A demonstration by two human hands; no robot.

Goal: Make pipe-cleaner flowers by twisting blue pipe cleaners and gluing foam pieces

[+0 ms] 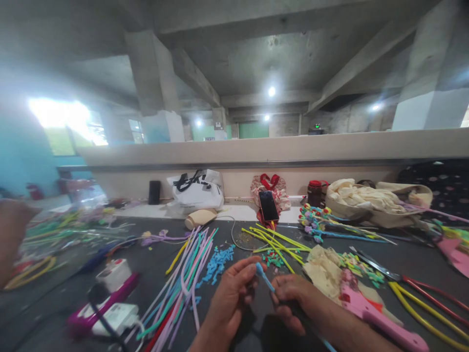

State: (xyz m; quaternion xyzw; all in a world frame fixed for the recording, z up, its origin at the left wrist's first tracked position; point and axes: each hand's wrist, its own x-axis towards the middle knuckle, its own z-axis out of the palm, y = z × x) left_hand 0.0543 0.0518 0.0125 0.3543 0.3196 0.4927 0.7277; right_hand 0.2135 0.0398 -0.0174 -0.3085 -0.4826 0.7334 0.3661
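Low in the middle of the head view, my left hand (234, 296) pinches the curled, thicker tip of a blue chenille stem (268, 283) between thumb and fingers. Just to the right, my right hand (298, 298) is closed on the same stem, which appears to continue below that hand toward the bottom edge. Short blue cut pieces (218, 263) lie in a heap beyond my left hand. Past both hands are yellow-green stems (278, 244) and a small pile of red and green bits (274, 258). Right of my right hand lies a pink glue gun (381, 318).
Long pastel stems (186, 283) lie on the left, near a purple power strip (106, 300) with plugs and cables. Scissors (381, 266) with red and yellow handles lie right. A phone (268, 205) leans at the back. Another person's arm (14, 239) enters at far left.
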